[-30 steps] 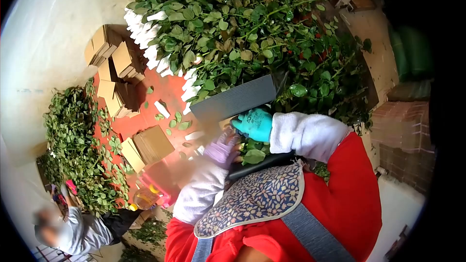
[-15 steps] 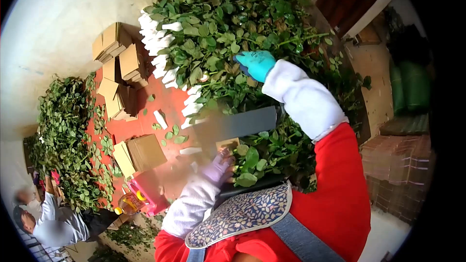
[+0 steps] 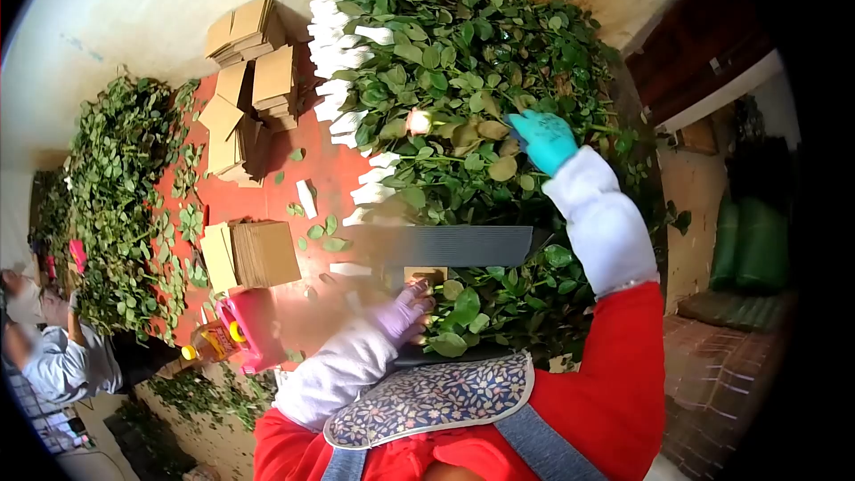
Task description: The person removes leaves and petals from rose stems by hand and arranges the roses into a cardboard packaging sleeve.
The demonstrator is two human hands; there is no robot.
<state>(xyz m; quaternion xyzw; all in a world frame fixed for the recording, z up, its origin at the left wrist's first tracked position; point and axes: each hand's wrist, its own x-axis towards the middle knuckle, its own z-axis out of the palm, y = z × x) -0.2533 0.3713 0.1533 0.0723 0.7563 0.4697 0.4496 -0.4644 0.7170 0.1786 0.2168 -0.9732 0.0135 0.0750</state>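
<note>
My right hand (image 3: 545, 141), in a teal glove, is closed over the leafy stems; what looks like a pale pink rose (image 3: 418, 121) on its leafy stem stretches left from it. White-sleeved rose bunches (image 3: 338, 58) lie in a thick heap of green leaves (image 3: 499, 53). My left hand (image 3: 408, 310), in a lilac glove, has its fingers curled at the lower edge of a small cardboard piece (image 3: 426, 274). Just right of it lie leafy stems (image 3: 499, 303), below a grey ridged panel (image 3: 472, 247). The panel's left end is blurred.
Cardboard stacks (image 3: 267, 254) stand on the red table (image 3: 303, 156). A pink jug (image 3: 252, 330) and a yellow-capped bottle (image 3: 209, 340) are at its near edge. Another leafy heap (image 3: 111, 205) lies far left, with co-workers (image 3: 67, 356) beside it. Green rolls (image 3: 757, 245) stand at right.
My right hand has moved rightward relative to the heap, and the rose shows more fully above the leaves. My left hand stays by the cardboard. The whole view has turned slightly.
</note>
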